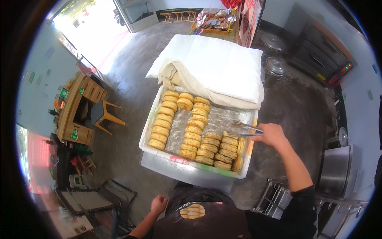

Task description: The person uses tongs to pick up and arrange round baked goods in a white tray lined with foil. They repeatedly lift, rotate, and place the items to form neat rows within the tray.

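Note:
My right hand [270, 134] holds metal food tongs [246, 129] over the right side of a white foam box [152, 151]. The tong tips are apart with nothing visible between them, above the row of round flatbreads [229, 147] on the right. More flatbreads stand on edge in rows [163, 121] at the left and in the middle, on a clear plastic lining. A white quilt [209, 65] and a beige cloth [191, 80] cover the box's far part. My left hand [159, 203] hangs beside my dark apron, its fingers curled, apart from the box.
A metal stand [185, 171] is under the box. At left are a wooden desk [70, 119], a stool [104, 116] and a black-framed chair [89, 200]. An oven [320, 53] and pot lids [275, 65] are at right. Packaged goods [216, 19] lie on a table beyond the quilt.

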Action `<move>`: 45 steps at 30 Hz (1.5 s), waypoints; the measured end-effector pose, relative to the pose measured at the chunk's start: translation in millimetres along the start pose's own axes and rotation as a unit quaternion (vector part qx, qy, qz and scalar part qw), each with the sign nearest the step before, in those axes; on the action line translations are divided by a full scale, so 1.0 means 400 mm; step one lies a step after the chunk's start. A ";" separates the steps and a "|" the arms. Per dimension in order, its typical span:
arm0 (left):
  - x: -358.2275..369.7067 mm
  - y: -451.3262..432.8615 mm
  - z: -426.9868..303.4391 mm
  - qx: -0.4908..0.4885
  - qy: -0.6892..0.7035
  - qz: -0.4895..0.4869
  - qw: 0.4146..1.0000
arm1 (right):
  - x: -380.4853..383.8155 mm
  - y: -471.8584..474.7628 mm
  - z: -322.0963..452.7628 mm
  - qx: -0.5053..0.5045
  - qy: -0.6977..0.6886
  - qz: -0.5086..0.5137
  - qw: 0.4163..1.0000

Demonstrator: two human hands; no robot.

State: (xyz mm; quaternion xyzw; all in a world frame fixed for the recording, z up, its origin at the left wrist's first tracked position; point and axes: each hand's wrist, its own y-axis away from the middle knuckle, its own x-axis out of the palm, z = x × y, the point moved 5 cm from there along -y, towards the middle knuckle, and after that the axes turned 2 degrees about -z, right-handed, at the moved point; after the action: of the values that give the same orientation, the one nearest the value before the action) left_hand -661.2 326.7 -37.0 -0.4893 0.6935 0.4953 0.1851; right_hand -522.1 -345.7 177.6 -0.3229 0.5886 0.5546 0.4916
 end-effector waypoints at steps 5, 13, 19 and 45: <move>0.161 0.233 0.331 -0.215 -0.148 0.200 0.944 | 0.036 0.013 -0.014 -0.032 -0.001 0.076 0.997; 0.415 0.336 0.343 -0.135 0.019 0.139 0.981 | 0.104 -0.015 -0.026 -0.022 0.043 0.085 0.995; 0.533 0.481 0.279 -0.156 0.129 0.051 0.978 | 0.142 -0.043 0.010 -0.051 0.145 0.056 0.987; 0.980 0.459 -0.544 -0.344 0.254 0.006 0.904 | 0.119 -0.447 0.001 -0.237 -0.041 -0.090 0.966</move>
State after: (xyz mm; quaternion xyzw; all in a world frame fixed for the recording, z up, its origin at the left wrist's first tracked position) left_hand -947.2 -50.8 -139.1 -0.6277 0.5065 0.5633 -0.1795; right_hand -371.3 -369.1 73.0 -0.4589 0.3882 0.6444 0.4727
